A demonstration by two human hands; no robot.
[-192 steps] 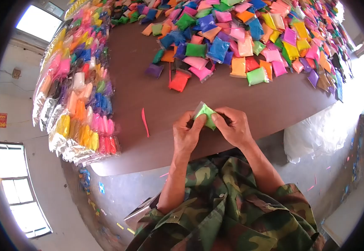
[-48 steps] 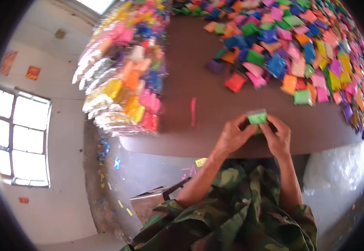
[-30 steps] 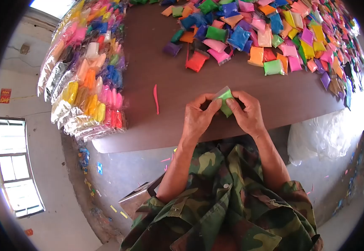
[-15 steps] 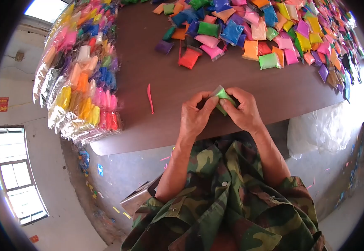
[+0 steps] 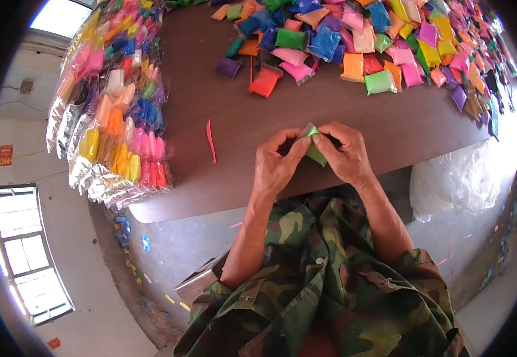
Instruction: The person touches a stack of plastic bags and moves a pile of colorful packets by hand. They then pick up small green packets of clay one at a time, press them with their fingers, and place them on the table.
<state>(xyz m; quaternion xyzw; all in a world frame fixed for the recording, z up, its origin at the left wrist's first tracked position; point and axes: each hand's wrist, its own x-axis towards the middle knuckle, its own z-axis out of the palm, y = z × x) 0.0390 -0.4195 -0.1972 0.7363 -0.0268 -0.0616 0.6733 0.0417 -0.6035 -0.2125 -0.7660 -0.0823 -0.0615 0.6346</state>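
A small light green packet with a clear edge is held between my two hands, over the front part of the brown table. My left hand pinches its upper left edge between thumb and fingers. On the other side, my right hand grips the packet with thumb and fingers, covering part of it. To the left of my hands a thin pink plastic tool lies on the table.
Colourful small packets, among them a red one and a green one, are heaped at the back right. Clear bags of coloured pieces are stacked at the left. A clear plastic bag hangs below the right edge.
My fingers have shifted slightly on the green packet, and my right hand now covers more of its right side. The view has moved slightly.
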